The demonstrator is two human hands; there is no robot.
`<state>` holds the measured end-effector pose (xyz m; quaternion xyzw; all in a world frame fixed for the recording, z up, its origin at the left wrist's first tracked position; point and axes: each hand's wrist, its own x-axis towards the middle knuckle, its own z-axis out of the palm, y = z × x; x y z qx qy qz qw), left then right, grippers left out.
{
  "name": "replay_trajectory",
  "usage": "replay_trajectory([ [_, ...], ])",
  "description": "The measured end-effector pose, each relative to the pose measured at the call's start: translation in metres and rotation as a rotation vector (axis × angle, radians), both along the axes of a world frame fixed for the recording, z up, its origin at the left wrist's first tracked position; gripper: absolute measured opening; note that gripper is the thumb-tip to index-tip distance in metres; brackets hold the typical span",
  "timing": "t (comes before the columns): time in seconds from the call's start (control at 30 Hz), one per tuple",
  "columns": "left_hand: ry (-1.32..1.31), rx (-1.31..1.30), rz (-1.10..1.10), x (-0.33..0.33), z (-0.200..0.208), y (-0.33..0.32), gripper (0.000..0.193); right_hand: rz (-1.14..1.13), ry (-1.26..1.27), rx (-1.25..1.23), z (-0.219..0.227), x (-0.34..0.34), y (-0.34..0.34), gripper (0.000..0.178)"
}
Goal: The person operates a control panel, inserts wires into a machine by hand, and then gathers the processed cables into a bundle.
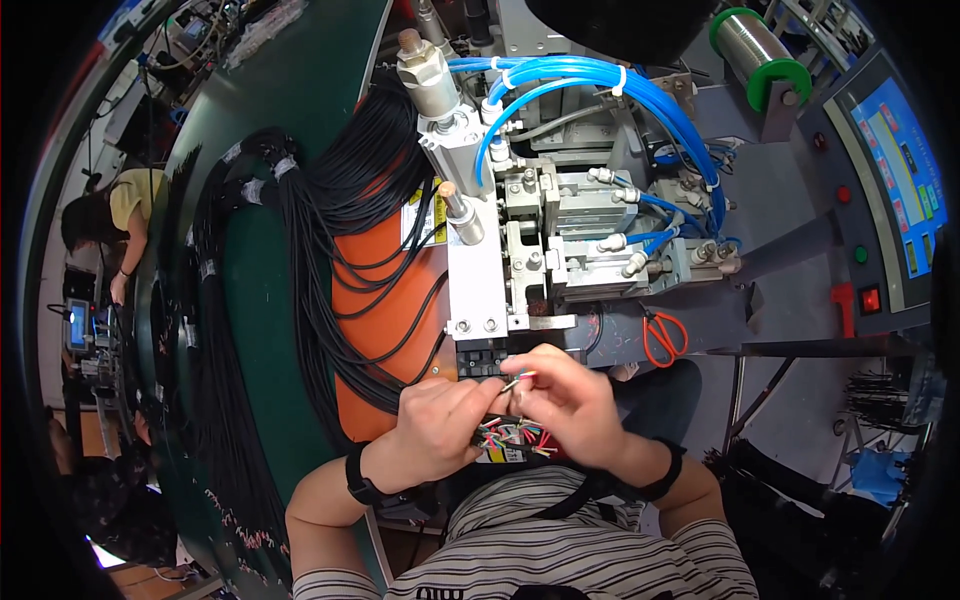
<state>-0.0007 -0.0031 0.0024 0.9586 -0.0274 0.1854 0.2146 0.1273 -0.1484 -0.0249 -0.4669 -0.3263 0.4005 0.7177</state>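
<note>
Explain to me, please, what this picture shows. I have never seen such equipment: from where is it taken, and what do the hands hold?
There is no robot here. A wide camera on a person's head looks down at the work, so straight edges bend near the rim. The person's left hand and right hand are ungloved; their fingers meet around a cable end with thin coloured wires. Below them, more coloured wire ends show in a bundle. Beyond the hands stands a metal machine with blue tubes. To its left, long black cables lie across an orange surface and a green table. To its right are a spool of wire and a lit screen.
</note>
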Motion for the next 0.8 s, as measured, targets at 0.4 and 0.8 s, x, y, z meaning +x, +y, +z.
replay_trajectory([
  [0.4,-0.051,-0.172,0.018,0.003,0.0,0.005,0.032,-0.001,0.137,0.025,-0.012,0.008,0.001,0.019],
  [0.8,0.165,-0.595,-0.14,0.006,0.009,0.024,0.03,0.226,0.213,-0.04,-0.008,0.029,0.0,0.017],
])
